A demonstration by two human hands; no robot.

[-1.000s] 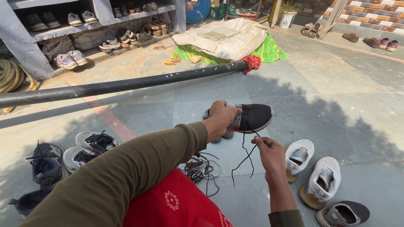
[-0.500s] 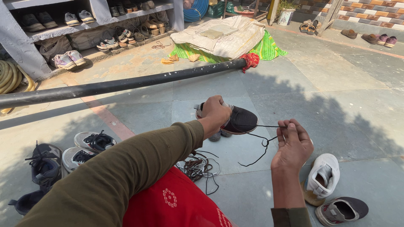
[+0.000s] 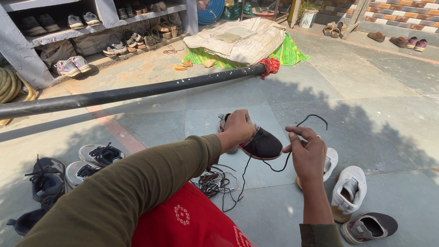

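Outdoors: grey stone paving (image 3: pixel 366 105), shoe shelves (image 3: pixel 91 32) behind.

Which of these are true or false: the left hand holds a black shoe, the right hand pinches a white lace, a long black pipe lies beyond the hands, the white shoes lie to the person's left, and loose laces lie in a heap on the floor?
1. The left hand holds a black shoe. True.
2. The right hand pinches a white lace. False: the lace is black.
3. A long black pipe lies beyond the hands. True.
4. The white shoes lie to the person's left. False: they lie to the right, by the right hand.
5. Loose laces lie heaped on the floor. True.
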